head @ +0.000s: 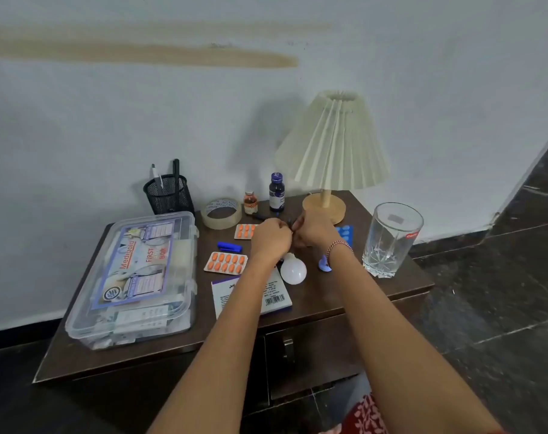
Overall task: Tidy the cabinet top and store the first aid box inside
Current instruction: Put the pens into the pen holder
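Two orange blister packs [225,263], two bottles [276,192]

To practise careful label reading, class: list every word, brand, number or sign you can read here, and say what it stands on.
"Medigold": label on the box lid.
"FIRST": same label; the fainter words after it are unclear.
Red sticker on the glass: blurred.
Tape, tall bottle, small bottle, carton with barcode: print too small to read.

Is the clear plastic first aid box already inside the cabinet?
No, the clear plastic first aid box lies on the dark wooden cabinet top.
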A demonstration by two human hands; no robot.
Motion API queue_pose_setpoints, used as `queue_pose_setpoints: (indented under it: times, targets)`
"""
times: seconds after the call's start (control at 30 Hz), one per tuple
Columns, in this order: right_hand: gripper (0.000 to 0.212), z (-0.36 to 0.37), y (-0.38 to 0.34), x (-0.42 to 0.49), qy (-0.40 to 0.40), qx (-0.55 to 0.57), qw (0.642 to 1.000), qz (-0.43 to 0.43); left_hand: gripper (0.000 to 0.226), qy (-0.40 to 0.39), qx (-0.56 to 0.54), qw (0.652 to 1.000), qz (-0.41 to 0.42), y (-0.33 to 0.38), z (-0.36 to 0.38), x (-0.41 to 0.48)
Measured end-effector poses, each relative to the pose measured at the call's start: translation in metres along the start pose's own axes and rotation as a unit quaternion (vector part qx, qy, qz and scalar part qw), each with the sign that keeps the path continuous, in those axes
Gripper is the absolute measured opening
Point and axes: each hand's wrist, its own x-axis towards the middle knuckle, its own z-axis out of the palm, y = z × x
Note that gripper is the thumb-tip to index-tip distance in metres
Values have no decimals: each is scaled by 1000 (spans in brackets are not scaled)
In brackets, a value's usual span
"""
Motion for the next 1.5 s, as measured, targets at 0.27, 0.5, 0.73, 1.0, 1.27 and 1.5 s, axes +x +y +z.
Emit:
queue_pose_setpoints:
  times: [0.27,0.5,0.73,1.0,1.27,1.5]
  targets:
    - [28,7,2,0,10,70,997,-4,33,5,30,1000,2,-2,4,5]
    - [26,13,4,4,29,111,993,10,33,15,49,999,-11,0,7,8]
    - [28,15,2,5,19,161,986,42,32,35,33,999,-20,-1,4,9]
    - [23,17,3,5,51,216,973,56,28,61,-30,998,-4,0,1,7]
    - [27,13,-4,-1,44,280,957,57,30,124,-99,987,-16,0,-3,12]
    - [30,7,-23,-12,-3,398,917,11,26,157,-206,965,-37,-6,-24,11]
